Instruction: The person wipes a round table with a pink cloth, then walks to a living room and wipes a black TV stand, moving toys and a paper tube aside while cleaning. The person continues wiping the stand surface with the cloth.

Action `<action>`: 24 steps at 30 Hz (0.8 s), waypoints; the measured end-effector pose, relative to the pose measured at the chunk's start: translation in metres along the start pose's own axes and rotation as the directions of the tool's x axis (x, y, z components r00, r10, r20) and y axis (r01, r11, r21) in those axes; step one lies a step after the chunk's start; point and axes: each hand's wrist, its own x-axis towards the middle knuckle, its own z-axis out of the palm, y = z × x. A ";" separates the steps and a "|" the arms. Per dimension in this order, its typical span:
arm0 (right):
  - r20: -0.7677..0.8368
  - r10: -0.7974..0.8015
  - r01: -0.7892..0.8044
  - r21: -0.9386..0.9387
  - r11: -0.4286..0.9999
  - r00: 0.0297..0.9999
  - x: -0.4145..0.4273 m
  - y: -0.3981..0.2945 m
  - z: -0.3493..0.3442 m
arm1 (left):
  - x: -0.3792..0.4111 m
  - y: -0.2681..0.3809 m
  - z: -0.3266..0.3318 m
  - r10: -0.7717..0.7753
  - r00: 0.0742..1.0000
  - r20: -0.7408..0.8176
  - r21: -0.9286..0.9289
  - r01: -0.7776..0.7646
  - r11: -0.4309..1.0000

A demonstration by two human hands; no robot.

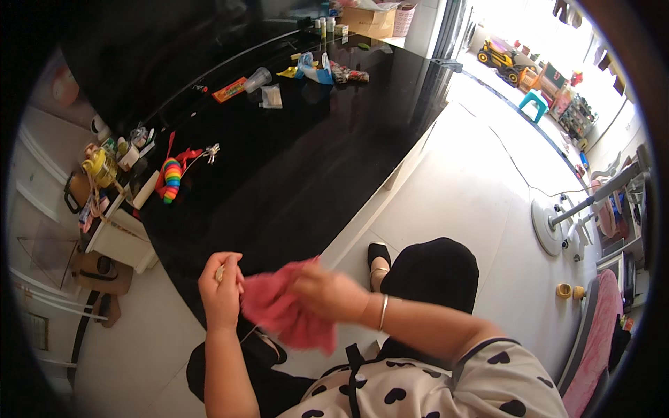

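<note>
A crumpled red-pink cloth (287,308) hangs between my two hands, above my lap and by the near edge of a glossy black table (272,198). My right hand (326,292) is blurred and grips the cloth from above. My left hand (222,287) is curled up beside the cloth's left edge, with a small pale thing, perhaps a ring, at its fingers; whether its fingers hold the cloth is hidden. A rainbow-striped toy (172,180) with red ribbon lies on the table's left part.
Across the table lie a clear plastic cup (257,79), an orange packet (230,90), a small packet (271,97) and a blue-white wrapper (315,69). A yellow-capped jug (101,166) stands at the left. A round-based stand (549,227) and a cable are on the right floor.
</note>
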 end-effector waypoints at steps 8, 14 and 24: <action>-0.552 0.680 -0.833 -0.050 0.551 0.483 -0.023 0.220 -0.117 | 0.004 -0.005 0.003 -0.026 1.000 0.013 -0.031 0.027 0.999; -0.413 0.533 -0.611 -0.075 0.788 0.738 -0.008 0.185 -0.085 | 0.007 -0.009 0.006 -0.017 0.999 0.032 0.016 0.017 1.000; -0.316 0.656 -0.727 -0.243 0.643 0.686 0.005 0.189 -0.107 | 0.013 -0.005 0.022 -0.020 0.997 0.073 0.007 0.020 1.000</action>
